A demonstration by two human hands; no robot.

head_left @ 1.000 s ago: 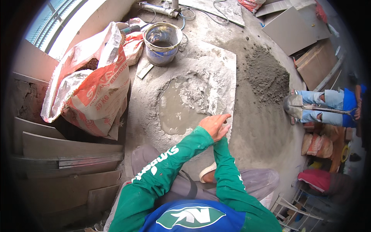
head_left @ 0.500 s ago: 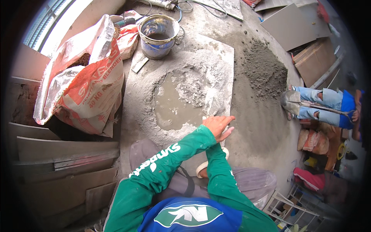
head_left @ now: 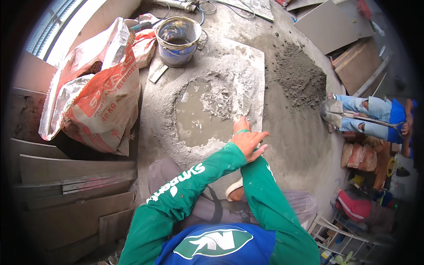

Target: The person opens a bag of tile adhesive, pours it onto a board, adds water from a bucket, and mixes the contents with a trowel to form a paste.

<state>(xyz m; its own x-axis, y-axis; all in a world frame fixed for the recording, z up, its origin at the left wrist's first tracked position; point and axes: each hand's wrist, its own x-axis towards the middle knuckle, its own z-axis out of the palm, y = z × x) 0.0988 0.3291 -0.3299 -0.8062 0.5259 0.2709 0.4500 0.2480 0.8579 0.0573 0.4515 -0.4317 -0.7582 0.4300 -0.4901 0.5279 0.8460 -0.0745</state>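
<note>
My left hand (head_left: 248, 144) lies across my right wrist, its fingers stretched out to the right and apart, holding nothing I can see. Past it, my right hand (head_left: 241, 124) reaches forward from a green cuff to the near right edge of the wet patch. Its fingers are small and partly lost against the pale powder, so their grip is unclear. Grey water (head_left: 190, 121) pools inside a ring of cement powder (head_left: 161, 110) on a flat board (head_left: 258, 66). Lumpy, half-wet powder (head_left: 218, 101) sits at the pool's right side.
A bucket (head_left: 176, 55) stands beyond the pool, beside a small flat piece (head_left: 158, 74). At left is an open cement sack (head_left: 104, 97) above stacked boards (head_left: 75, 176). Damp sand (head_left: 304, 79) is heaped at right, near a person in torn jeans (head_left: 357, 112) with a shovel (head_left: 331, 112).
My right hand has come forward from beneath my left hand toward the powder. My left hand stays in nearly the same place. The view has shifted slightly.
</note>
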